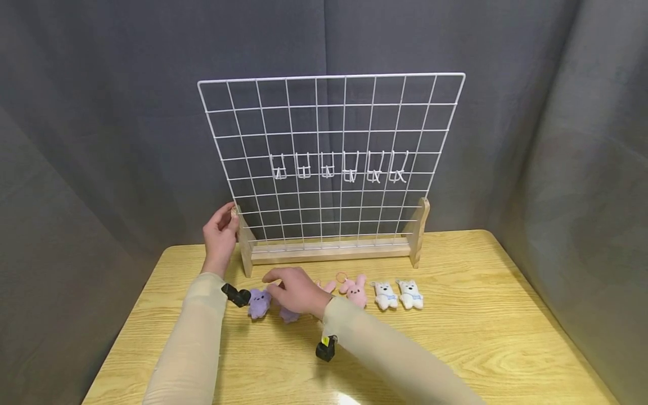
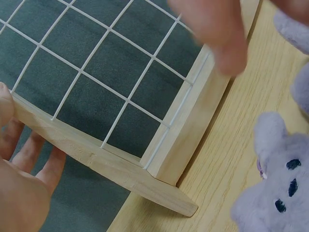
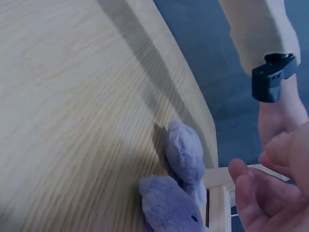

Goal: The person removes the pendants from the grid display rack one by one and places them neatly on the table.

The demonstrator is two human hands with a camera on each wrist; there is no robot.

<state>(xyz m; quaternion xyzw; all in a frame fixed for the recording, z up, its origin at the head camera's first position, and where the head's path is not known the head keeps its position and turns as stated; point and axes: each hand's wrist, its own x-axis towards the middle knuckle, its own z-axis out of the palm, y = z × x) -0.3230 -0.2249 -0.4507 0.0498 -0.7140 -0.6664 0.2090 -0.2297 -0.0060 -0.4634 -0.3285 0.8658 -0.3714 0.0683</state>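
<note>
My left hand (image 1: 221, 239) grips the left wooden side piece (image 1: 244, 242) of a stand; in the left wrist view its thumb lies in front and its fingers behind. The stand carries a white wire grid panel (image 1: 331, 118). Over two purple plush toys my right hand (image 1: 298, 291) hovers, fingers loosely bent, with nothing between them. One purple plush toy (image 1: 259, 304) lies left of it; another purple plush toy (image 1: 289, 315) is partly hidden beneath. In the right wrist view, both purple toys lie below the right hand (image 3: 265, 195), apart from its fingers.
A row of white wire hooks (image 1: 326, 169) hangs across the grid. To the right on the wooden table (image 1: 455, 315) lie pink rabbit plush toys (image 1: 356, 293), one partly covered by my right hand, and two white plush dogs (image 1: 386, 296). Grey curtains (image 1: 101, 140) surround the table.
</note>
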